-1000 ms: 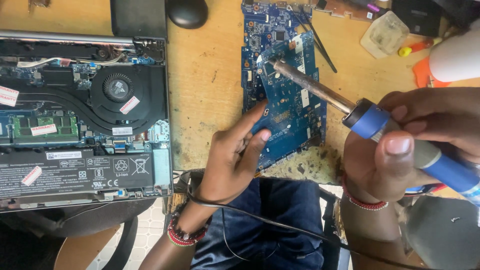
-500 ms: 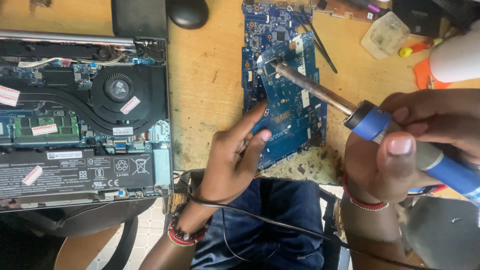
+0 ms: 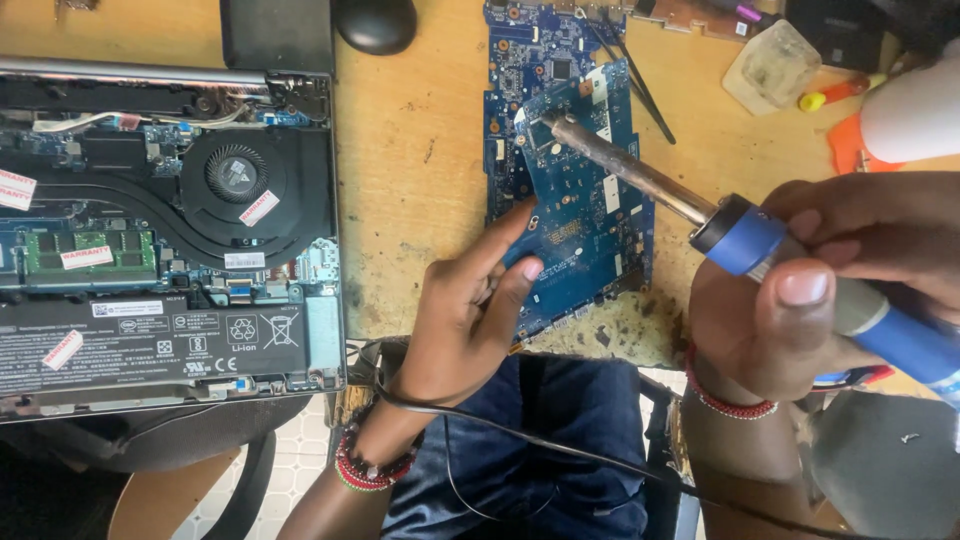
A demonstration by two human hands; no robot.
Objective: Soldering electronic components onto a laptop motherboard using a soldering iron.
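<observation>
A: Nearest first. What is each hand doing?

B: The right hand (image 3: 830, 300) is wrapped around the blue-and-grey handled soldering iron (image 3: 700, 215), thumb along the grip, fingers closed over the top. The left hand (image 3: 470, 310) lies palm down with its fingers (image 3: 505, 235) stretched forward and fairly close together, their tips pressing on the near left edge of the smaller blue rectangular circuit board (image 3: 590, 200). It clasps nothing; it only pins the board.

A: Where does the iron's tip sit against those fingers?

B: Beyond them and slightly to the right. The metal shaft runs from the right hand up and leftward, and its tip touches the far left corner of that small board, well apart from the left fingertips.

A: What lies under the board?

B: It rests tilted on a longer blue laptop motherboard (image 3: 520, 60), which stretches away from the left fingers across the worn wooden tabletop (image 3: 420, 160).

A: And beside the left hand?

B: To its left, the opened grey laptop base (image 3: 160, 230) with a round black fan and a flat black battery. A thin black cable (image 3: 560, 450) crosses the left wrist.

A: Farther out?

B: Past the fingers, a black computer mouse (image 3: 375, 22); beyond the iron, black tweezers (image 3: 630, 80) and a small clear plastic container (image 3: 772, 65).
</observation>
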